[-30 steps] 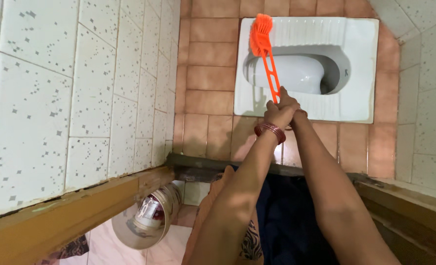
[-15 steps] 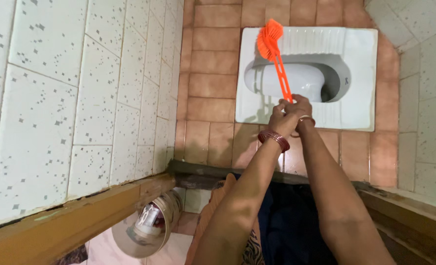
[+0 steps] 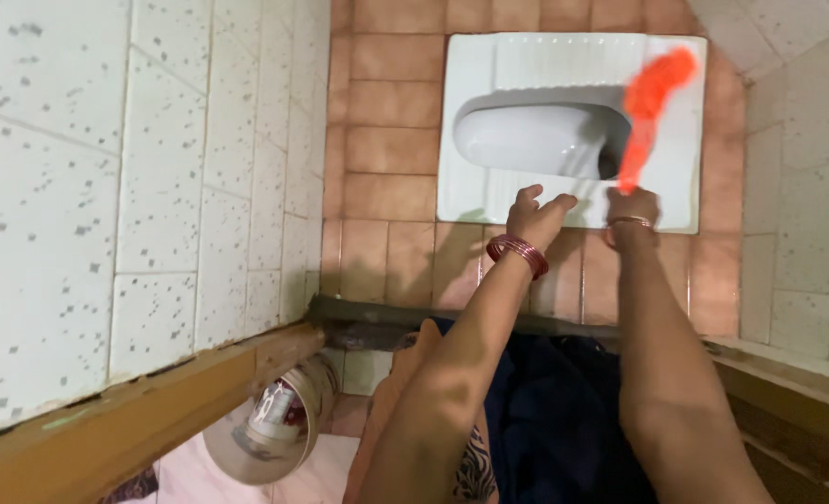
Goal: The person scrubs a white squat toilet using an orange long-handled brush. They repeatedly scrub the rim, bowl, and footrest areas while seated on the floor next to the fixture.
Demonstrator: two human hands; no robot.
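An orange long-handled toilet brush (image 3: pixel 647 107) shows as a motion blur over the right side of a white squat toilet pan (image 3: pixel 685 140) set in the brown tiled floor. My right hand (image 3: pixel 631 203), with a bangle on its wrist, is closed around the brush's handle end near the pan's front right edge. My left hand (image 3: pixel 537 211), with red bangles on its wrist, hovers with fingers spread over the pan's front rim and holds nothing.
White speckled wall tiles (image 3: pixel 106 187) rise on the left and right. A wooden door frame (image 3: pixel 153 411) and a dark stone threshold (image 3: pixel 377 322) cross the lower view. A round cream container (image 3: pixel 274 420) lies at the bottom left. Dark blue cloth (image 3: pixel 554 420) hangs between my arms.
The brush has swung from the pan's left side to its right side. My left hand has let go of the handle, and my right hand has moved right with the brush.
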